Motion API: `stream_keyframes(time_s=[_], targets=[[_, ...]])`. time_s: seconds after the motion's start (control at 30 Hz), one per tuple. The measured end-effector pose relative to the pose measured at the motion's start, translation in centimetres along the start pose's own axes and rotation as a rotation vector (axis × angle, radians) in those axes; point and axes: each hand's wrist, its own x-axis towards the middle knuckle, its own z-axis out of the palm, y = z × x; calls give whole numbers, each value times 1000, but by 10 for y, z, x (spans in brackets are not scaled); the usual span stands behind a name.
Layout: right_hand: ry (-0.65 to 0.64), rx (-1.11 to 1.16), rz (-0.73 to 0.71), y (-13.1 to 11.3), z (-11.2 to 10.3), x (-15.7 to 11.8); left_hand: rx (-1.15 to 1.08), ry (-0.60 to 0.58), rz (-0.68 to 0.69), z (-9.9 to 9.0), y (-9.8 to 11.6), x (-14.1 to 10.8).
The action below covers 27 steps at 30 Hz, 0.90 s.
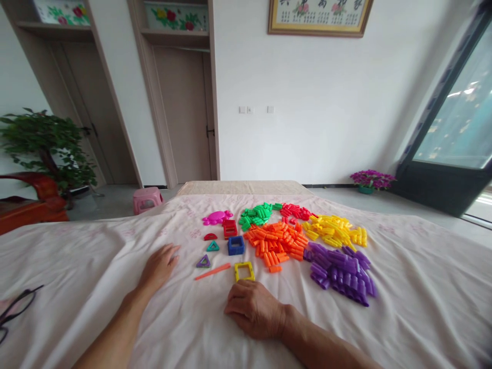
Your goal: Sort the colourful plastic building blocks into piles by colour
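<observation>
My left hand (159,264) lies on the cloth with its fingers stretched out and holds nothing. Right of it are a purple triangle (203,261), a teal triangle (212,246), a red half-round piece (210,237) and a thin orange stick (212,271). My right hand (251,308) rests closed, knuckles up, against the near edge of a yellow square frame (236,271). Its curled fingers hide whatever may be inside them. Beyond the frame stand blue square frames (236,239) and red square frames (230,222).
Plastic tube pieces lie in piles: orange (277,234), green (257,214), red (295,210), yellow (332,228) and purple (342,271). A pink candy-shaped piece (217,218) is at the back. Eyeglasses (23,300) lie far left on the wrinkled cloth (184,328).
</observation>
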Motion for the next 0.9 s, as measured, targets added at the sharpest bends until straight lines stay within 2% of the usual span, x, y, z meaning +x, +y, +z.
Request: stream_keyframes(time_s=[0.6, 0.9], targets=[[-11, 10, 44, -2, -1, 0, -68, 16, -44, -4, 6, -1], [-12, 18, 39, -1, -1, 0, -25, -4, -21, -6, 8, -2]])
